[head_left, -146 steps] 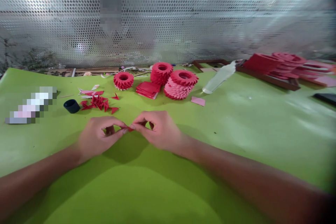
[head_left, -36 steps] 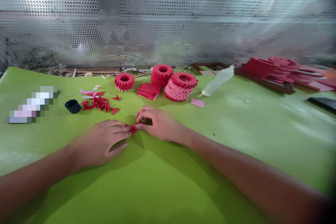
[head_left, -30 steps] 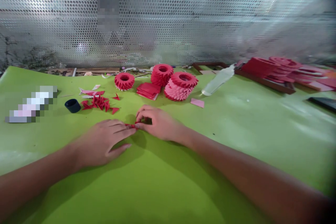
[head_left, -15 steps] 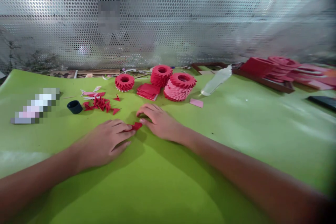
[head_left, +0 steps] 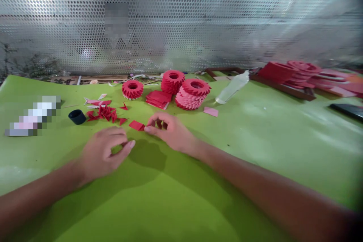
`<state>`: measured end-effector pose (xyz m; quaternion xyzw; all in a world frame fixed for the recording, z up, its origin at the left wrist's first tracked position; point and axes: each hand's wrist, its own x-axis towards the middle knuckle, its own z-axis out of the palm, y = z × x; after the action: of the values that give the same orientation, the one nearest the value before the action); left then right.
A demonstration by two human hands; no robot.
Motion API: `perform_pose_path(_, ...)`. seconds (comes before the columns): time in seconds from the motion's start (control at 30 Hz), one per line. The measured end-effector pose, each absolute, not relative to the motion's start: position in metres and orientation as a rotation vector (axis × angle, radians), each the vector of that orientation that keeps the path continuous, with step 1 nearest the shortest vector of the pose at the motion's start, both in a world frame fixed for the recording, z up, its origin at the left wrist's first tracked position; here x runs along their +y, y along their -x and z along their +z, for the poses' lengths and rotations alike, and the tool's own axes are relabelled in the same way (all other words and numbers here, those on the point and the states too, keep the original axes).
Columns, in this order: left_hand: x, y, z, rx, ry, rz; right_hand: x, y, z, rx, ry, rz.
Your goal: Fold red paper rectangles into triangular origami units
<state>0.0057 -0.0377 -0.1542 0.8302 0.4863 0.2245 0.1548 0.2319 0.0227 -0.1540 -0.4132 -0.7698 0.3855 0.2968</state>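
Observation:
Between the thumb and fingers of my right hand (head_left: 167, 130) is the end of a small folded red paper (head_left: 137, 125), lifted a little over the green table cover (head_left: 159, 204). My left hand (head_left: 109, 151) is off the paper, fingers curled with a gap to the thumb, holding nothing. Beyond it lies a pile of folded red pieces (head_left: 104, 113), with pink and white ones (head_left: 98, 102) behind. A stack of red paper (head_left: 159, 99) sits past my right hand.
Three ring-shaped paper works (head_left: 132, 89) stand at the back. A dark round cap (head_left: 77, 117) is left of the pile. A clear bottle (head_left: 232, 87), a pink slip (head_left: 210, 111), a tray of red paper (head_left: 283, 81) and a dark flat object (head_left: 347, 111) lie rightward.
My left hand has let go of the red paper and drawn back left. The paper is now in my right hand's fingers, raised and seen as a flat folded rectangle.

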Motion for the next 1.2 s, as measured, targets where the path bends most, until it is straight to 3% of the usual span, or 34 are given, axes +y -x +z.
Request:
perform_pose_path(0.13, -0.040, -0.012, -0.153, 1.430, -1.979, 0.678, 0.006, -0.224, -0.154, -1.900, 0.991, 1.284)
perform_pose_path(0.37, -0.039, -0.013, -0.156, 1.401, -1.854, 0.745, 0.001, -0.222, -0.157, -1.815, 0.917, 1.439)
perform_pose_path(0.57, -0.039, -0.016, -0.156, 1.292, -1.881, 0.548, 0.004, -0.223, -0.156, -1.878, 0.903, 1.316)
perform_pose_path(0.8, -0.038, -0.013, -0.156, 1.179, -1.820, 0.689, 0.002, -0.225, -0.156, -1.775, 0.870, 1.093)
perform_pose_path(1.07, -0.038, -0.011, -0.157, 1.194, -1.775, 0.749, 0.002, -0.223, -0.159, -1.709, 0.851, 1.286)
perform_pose_path(1.2, -0.038, -0.014, -0.156, 1.238, -1.809, 0.694, 0.002, -0.224, -0.161, -1.865, 0.813, 1.010)
